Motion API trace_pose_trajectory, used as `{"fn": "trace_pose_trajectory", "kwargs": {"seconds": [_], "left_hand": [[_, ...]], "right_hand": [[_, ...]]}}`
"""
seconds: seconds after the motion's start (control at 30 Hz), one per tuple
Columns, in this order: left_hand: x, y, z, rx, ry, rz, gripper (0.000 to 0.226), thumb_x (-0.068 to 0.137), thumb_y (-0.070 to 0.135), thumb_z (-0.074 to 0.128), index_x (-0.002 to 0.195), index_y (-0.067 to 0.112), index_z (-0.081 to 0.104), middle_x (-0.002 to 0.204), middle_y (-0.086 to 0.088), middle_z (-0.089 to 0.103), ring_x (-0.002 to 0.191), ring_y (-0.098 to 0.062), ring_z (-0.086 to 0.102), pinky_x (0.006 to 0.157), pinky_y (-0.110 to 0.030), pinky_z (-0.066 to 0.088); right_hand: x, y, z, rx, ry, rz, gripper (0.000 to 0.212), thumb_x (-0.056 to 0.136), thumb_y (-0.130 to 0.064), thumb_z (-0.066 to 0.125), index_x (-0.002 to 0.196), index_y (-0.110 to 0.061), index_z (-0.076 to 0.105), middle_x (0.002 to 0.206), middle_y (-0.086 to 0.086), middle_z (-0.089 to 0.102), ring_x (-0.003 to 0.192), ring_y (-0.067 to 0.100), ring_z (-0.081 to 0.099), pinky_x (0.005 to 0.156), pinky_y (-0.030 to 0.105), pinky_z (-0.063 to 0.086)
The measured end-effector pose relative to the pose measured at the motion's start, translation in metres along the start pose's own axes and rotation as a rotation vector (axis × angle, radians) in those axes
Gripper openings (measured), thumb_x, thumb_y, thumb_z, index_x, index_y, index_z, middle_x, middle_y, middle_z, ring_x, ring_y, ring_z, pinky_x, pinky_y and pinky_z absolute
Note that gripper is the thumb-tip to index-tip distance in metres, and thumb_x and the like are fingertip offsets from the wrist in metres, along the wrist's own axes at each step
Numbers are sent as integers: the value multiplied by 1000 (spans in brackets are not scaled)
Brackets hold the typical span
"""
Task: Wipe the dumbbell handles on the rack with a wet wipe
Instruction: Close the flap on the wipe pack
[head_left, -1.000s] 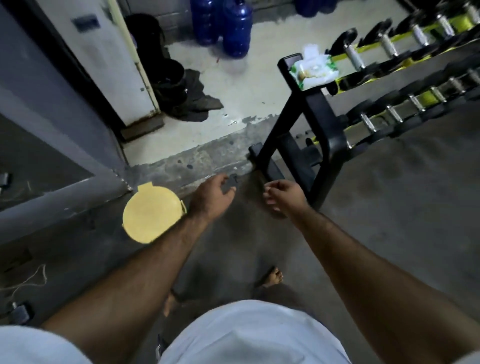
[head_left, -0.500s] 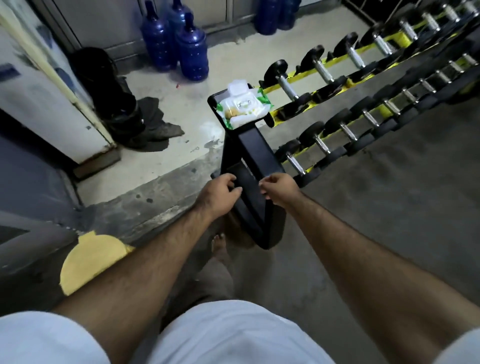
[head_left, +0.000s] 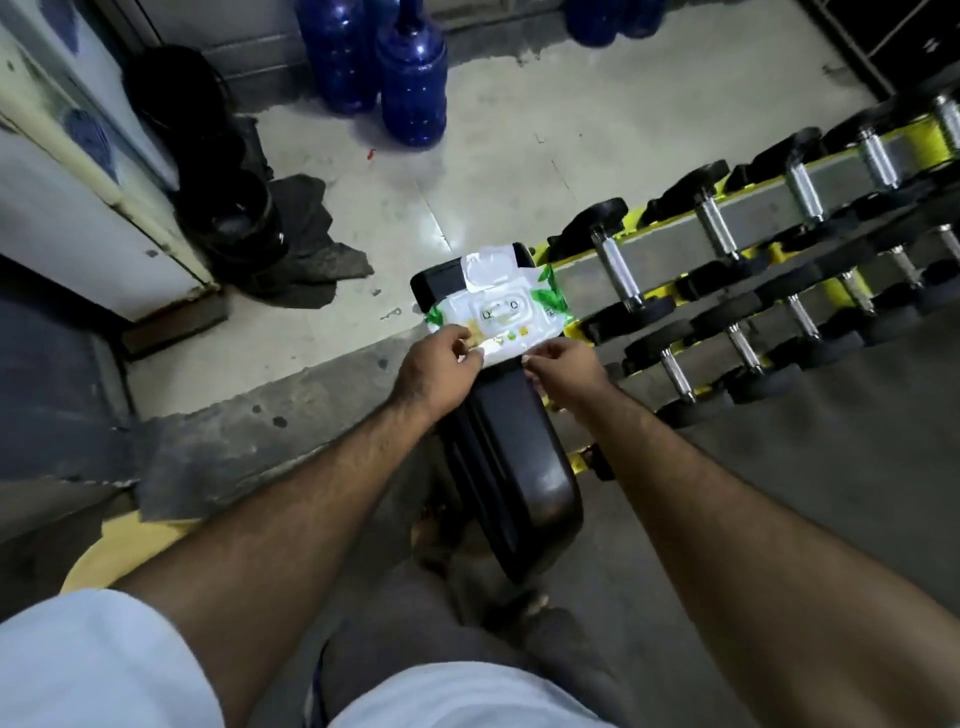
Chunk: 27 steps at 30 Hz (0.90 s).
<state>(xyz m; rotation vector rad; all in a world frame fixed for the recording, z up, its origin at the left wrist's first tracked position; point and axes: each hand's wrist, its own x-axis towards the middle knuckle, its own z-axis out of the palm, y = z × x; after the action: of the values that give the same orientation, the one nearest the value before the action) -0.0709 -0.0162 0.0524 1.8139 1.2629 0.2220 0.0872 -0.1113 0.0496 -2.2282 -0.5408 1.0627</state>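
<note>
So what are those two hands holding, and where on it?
Both hold the wet wipe pack on the rack end: left hand pinches its near left corner, right hand touches its near right edge. Its lid is flipped open.

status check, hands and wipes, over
Left hand and right hand both pinch near edge of wipe pack. Pack lid flipped open, no wipe out. Dumbbell handles untouched, nothing blocking.
</note>
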Motion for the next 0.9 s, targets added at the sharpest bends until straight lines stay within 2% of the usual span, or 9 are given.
{"fn": "trace_pose_trajectory", "kwargs": {"seconds": [0.13,0.2,0.3,0.43,0.5,0.6,0.77,0.83,0.9], "left_hand": [[48,20,4,-67,113,-91,39,86,36,65,121,18,64,102,-1,70,93,-25,66,86,-37,55],[68,27,8,-71,153,-134,40,86,35,65,122,17,62,106,-2,69,96,-26,65,86,-38,55],[86,36,17,-22,202,-194,33,90,28,63,120,15,61,110,-1,68,102,-22,61,83,-27,46],[94,36,35,-30,237,-238,28,88,27,62,116,21,64,114,3,67,106,-17,61,85,-28,46],[96,35,42,-79,280,-262,27,87,26,61,113,22,66,114,4,68,105,-17,62,89,-32,50],[93,35,49,-254,371,-291,16,89,23,60,102,19,68,103,2,70,93,-15,63,84,-31,51],[78,30,56,-329,379,-190,28,76,36,53,85,16,71,102,-1,66,91,-1,60,82,-19,46],[73,28,58,-241,343,-149,22,79,32,59,80,15,73,111,0,61,101,0,56,88,-17,43],[69,22,60,-54,319,-51,18,78,32,66,83,17,75,119,-4,59,110,-12,56,94,-23,43]], "right_hand": [[58,-27,-14,10,-35,-18,20,63,-39,61,72,-22,68,86,13,75,72,30,68,62,38,49],[83,-37,-20,-24,-28,-51,16,69,-37,65,77,-24,66,93,10,74,82,30,68,65,36,48],[106,-42,-29,-135,-28,-101,15,84,-26,65,99,-26,64,104,2,69,92,24,64,82,35,54],[128,-30,-27,-76,-143,-121,25,92,-17,60,116,-17,65,110,7,69,94,27,65,78,36,56],[136,-28,-26,-68,-144,-136,26,93,-23,59,116,-17,67,110,9,71,99,32,67,86,44,57],[141,-30,-28,11,-198,-123,33,95,-36,53,114,-15,70,100,8,70,94,31,64,81,40,53],[147,-29,-30,103,-259,-14,79,65,-93,40,85,-23,70,80,-3,63,78,22,56,75,40,45],[146,-31,-28,33,-249,-53,69,64,-89,49,85,-26,68,82,-6,66,79,20,60,79,37,49],[145,-28,-23,-77,-243,-133,54,66,-67,69,104,-29,64,97,-6,70,90,19,66,87,44,55]]}}
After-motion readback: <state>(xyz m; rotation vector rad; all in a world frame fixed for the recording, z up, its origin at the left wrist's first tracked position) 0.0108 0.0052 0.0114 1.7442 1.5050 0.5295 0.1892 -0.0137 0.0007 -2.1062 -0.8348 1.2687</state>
